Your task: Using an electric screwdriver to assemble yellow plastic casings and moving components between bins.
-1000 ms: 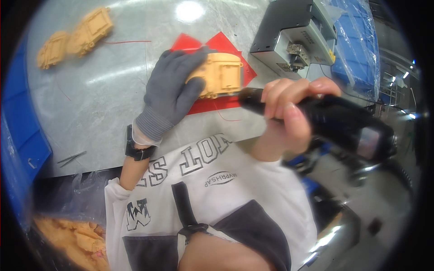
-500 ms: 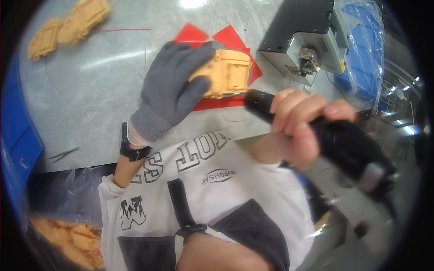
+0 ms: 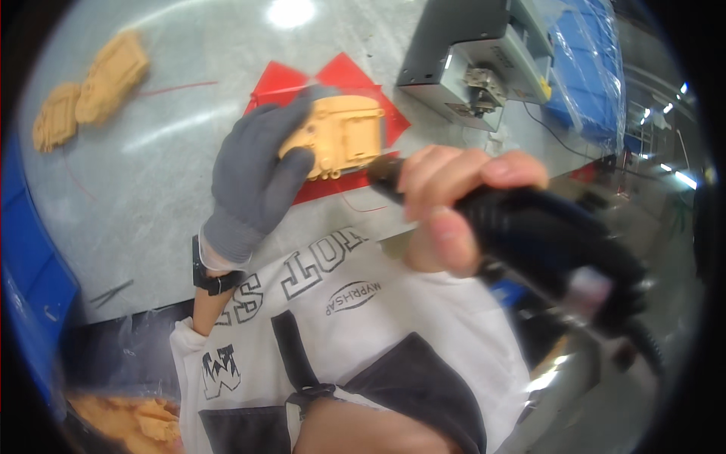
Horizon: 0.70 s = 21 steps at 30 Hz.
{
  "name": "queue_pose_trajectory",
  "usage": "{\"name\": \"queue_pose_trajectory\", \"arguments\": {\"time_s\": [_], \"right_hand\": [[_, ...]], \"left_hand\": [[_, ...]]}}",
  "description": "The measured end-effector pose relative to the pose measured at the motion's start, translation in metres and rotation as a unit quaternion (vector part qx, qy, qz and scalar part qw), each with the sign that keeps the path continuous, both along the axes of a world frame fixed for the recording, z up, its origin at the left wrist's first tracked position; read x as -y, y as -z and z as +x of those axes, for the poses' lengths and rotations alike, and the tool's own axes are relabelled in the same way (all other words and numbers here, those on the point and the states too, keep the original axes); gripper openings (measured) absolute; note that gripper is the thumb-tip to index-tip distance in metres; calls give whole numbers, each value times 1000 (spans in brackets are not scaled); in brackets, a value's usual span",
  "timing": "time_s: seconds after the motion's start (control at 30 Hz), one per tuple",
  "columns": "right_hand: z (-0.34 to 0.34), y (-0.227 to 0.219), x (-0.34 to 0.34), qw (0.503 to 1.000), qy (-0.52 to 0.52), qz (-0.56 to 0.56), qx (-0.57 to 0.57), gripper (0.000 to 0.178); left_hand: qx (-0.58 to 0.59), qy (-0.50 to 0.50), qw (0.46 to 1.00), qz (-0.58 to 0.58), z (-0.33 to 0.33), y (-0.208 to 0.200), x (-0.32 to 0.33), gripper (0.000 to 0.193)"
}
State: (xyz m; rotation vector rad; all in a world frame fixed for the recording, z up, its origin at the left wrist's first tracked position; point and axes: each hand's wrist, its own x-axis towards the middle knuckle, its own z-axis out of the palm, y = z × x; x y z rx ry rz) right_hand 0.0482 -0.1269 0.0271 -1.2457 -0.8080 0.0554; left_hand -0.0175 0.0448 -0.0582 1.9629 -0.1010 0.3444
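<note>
In a grey knit glove, my left hand (image 3: 257, 166) grips the left end of an orange plastic housing (image 3: 349, 135) over the red pieces on the table. Bare, my right hand (image 3: 457, 200) is wrapped round a black electric screwdriver (image 3: 548, 234), blurred by motion. Its narrow front end lies at the housing's lower right corner; whether it touches cannot be made out. Red sheets (image 3: 283, 82) stick out beneath and behind the housing. A thin red wire (image 3: 363, 207) curves over the table just below.
Two more orange housings (image 3: 113, 76) lie at the far left. A grey and black machine (image 3: 469, 68) stands at the far right, beside a plastic-wrapped blue bin (image 3: 586, 76). Tweezers (image 3: 112, 293) rest near the front left edge. Orange parts (image 3: 140, 424) fill a bag at lower left.
The whole view has shifted, so the table things sit farther left. Both hands keep their holds, and the screwdriver's front end stays by the housing's lower right corner.
</note>
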Motion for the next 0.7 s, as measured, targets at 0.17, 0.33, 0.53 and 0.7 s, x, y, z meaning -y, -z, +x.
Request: {"name": "queue_pose_trajectory", "arguments": {"time_s": [0.17,0.33,0.53,0.7], "right_hand": [[20,-28,48,999,14,33,-27,52],[66,-32,61,938,331,63,78,42],[69,-13,64,965,260,11,2,37],[10,-28,34,998,-21,57,-16,48]], "left_hand": [[-28,-11,999,-36,-2,-3,2,34],[-19,-24,999,-30,-3,0,-1,33],[-22,-34,998,-51,-4,0,-2,33],[-62,7,997,-39,-9,-5,-9,33]]}}
